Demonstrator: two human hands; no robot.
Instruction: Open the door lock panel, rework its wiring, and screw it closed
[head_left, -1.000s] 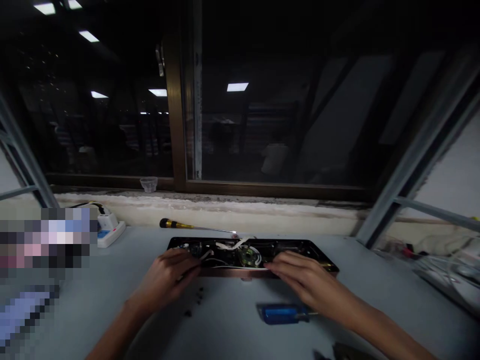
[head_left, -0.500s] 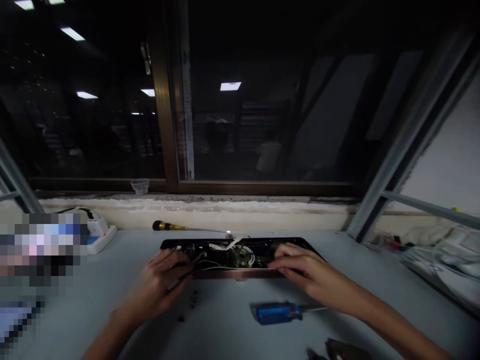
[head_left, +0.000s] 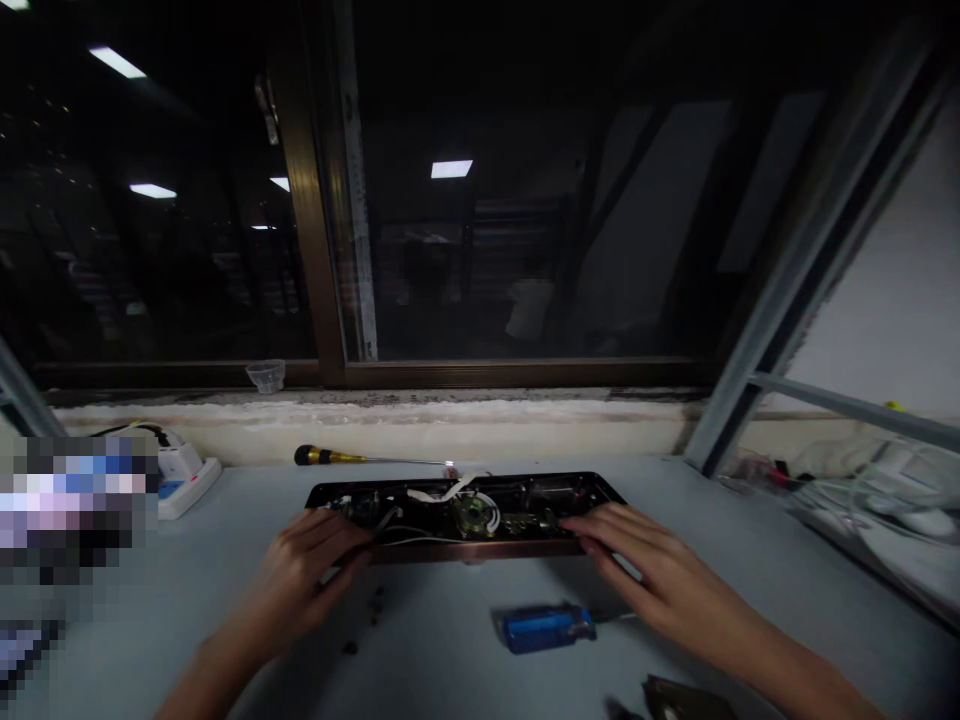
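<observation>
An opened long black device casing [head_left: 427, 550] lies on the table with its inside facing up. In it show a white ribbon cable [head_left: 442, 493], a round greenish part [head_left: 474, 515] and thin white wires. My left hand [head_left: 307, 560] grips the casing's front left corner, fingers over the rim and thumb in front. At the front right edge, my right hand [head_left: 637, 555] pinches the wall, its fingertips just over the rim and its thumb below. A blue-handled screwdriver [head_left: 544, 628] lies in front of the casing, near my right wrist.
Behind the casing lies a yellow-and-black screwdriver [head_left: 334, 456]. Several small dark screws [head_left: 375, 605] sit on the table [head_left: 427, 670]. A dark brownish piece [head_left: 682, 697] is at the front edge. A power strip [head_left: 191, 487] stands left, tangled cables [head_left: 847, 510] right, a clear cup [head_left: 267, 375] on the sill.
My right hand has drawn back from inside the casing to its front right edge, uncovering parts there. My left hand stays at the left corner. The whole view has shifted slightly.
</observation>
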